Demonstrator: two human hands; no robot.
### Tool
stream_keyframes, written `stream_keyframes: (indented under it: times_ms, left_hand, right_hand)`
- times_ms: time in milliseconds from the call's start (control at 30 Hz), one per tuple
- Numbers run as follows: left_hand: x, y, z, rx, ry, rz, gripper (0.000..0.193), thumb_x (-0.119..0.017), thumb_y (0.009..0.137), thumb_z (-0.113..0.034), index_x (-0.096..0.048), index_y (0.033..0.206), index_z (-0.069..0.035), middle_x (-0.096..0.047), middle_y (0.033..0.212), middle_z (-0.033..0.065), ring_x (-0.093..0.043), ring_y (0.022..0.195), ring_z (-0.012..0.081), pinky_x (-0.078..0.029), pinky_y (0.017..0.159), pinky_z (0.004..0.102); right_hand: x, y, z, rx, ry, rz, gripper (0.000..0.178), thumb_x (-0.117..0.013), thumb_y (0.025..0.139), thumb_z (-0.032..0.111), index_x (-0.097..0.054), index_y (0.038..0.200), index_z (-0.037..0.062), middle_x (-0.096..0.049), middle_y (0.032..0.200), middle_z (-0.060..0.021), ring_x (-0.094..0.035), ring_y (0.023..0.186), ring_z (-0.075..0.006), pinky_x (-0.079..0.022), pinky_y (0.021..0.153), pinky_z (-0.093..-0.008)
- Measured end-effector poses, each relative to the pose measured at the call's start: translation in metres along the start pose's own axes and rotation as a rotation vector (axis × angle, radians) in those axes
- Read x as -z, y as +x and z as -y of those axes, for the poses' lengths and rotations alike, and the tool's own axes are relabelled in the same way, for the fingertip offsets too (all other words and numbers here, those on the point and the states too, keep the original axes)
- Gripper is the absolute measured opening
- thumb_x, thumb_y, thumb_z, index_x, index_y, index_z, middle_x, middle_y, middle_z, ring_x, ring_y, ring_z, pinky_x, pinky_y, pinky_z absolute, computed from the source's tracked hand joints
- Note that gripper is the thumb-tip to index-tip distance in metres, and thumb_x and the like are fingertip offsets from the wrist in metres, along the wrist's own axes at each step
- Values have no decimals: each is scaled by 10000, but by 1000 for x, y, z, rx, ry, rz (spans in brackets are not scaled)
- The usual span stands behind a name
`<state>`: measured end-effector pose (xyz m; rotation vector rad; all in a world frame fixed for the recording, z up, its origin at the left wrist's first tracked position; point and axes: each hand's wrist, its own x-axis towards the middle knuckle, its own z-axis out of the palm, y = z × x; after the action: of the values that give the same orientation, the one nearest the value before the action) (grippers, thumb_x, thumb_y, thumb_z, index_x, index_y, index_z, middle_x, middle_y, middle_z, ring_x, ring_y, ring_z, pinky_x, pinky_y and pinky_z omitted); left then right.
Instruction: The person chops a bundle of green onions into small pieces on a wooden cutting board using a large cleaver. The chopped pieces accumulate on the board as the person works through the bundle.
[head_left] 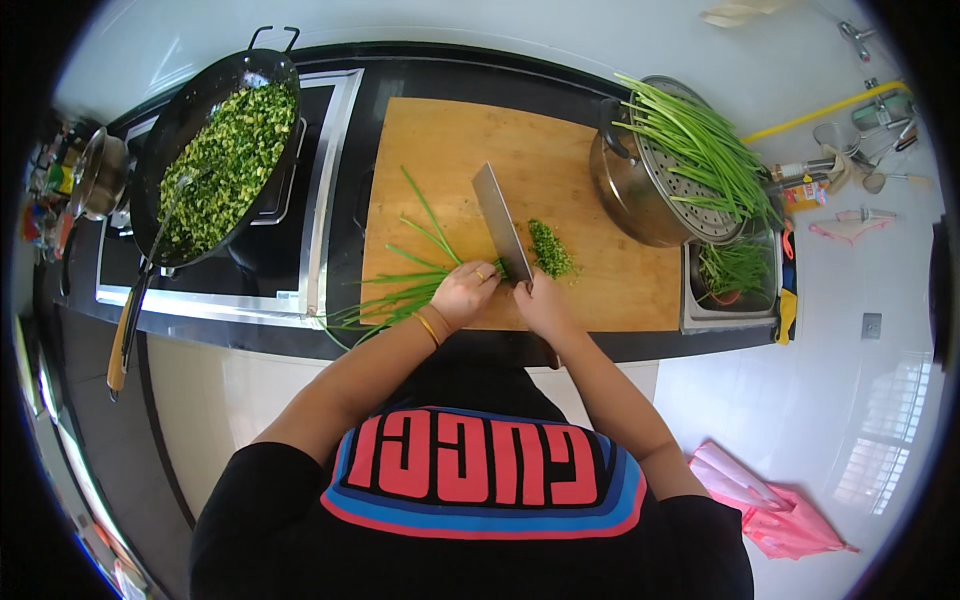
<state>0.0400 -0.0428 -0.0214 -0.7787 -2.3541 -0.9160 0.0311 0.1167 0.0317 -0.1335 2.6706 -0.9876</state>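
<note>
A person in a black top is standing at a dark counter, working over a wooden cutting board (560, 150). The right hand (545, 300) is wrapping closed around the handle of a cleaver (500, 220), whose broad blade is standing on edge on the board and running away from the body. The left hand (465, 290) is pressing down with curled fingers on a bundle of green garlic chives (410, 285), pinning the stalks to the board just left of the blade; a ring and a thin bracelet are showing on that hand and wrist. The long stalks are fanning out toward the board's left edge, and a few are hanging past it. Just right of the blade, a small heap of chopped chives (552, 250) is lying on the board.

Left of the board, a black wok (215, 150) full of chopped greens is sitting on the stove, with a ladle handle leaning out of it. Right of the board, a steel steamer pot (640, 200) is tilting, with uncut chives (700, 145) lying across its perforated tray. More greens are sitting in a sink basin (735, 290) at the board's right corner.
</note>
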Motion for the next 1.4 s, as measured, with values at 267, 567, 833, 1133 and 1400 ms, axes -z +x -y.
stream_keyframes:
  times_ms: [267, 567, 833, 1133, 1400]
  left_hand:
    - [-3, -3, 0, 38, -23, -46, 61, -597, 697, -1, -556, 743, -5, -543, 790, 87, -572, 741, 254, -485, 659, 333]
    - [-2, -3, -1, 44, -32, -43, 69, -601, 691, 0, -552, 739, -5, -537, 783, 90, -567, 739, 261, -482, 657, 337]
    - [-3, -1, 0, 38, -34, -49, 87, -608, 671, 12, -547, 729, -8, -523, 761, 85, -559, 713, 255, -479, 643, 339]
    - [-4, -3, -1, 39, -30, -58, 96, -602, 647, 22, -536, 708, -12, -516, 742, 86, -552, 693, 258, -478, 624, 339]
    - [13, 15, -11, 124, 180, 292, 51, -558, 725, -80, -580, 709, -38, -522, 745, 46, -548, 752, 224, -453, 771, 347]
  right_hand:
    - [46, -50, 3, -82, -60, 158, 176, -492, 784, 120, -508, 790, -55, -559, 728, -278, -554, 726, -434, -435, 649, -464]
    - [50, -69, 3, -178, -74, 197, 187, -506, 773, 135, -514, 788, -51, -572, 736, -277, -572, 744, -425, -454, 672, -453]
    - [44, -70, 2, -171, -39, 194, 197, -513, 772, 136, -517, 791, -60, -576, 733, -279, -575, 743, -426, -457, 670, -457]
    - [17, -55, -3, -84, -175, 155, 184, -508, 785, 142, -522, 793, -42, -575, 726, -285, -570, 736, -438, -449, 670, -498]
    - [2, -23, 13, -89, -138, 100, 211, -507, 792, 169, -525, 822, -39, -581, 759, -283, -578, 744, -428, -457, 662, -484]
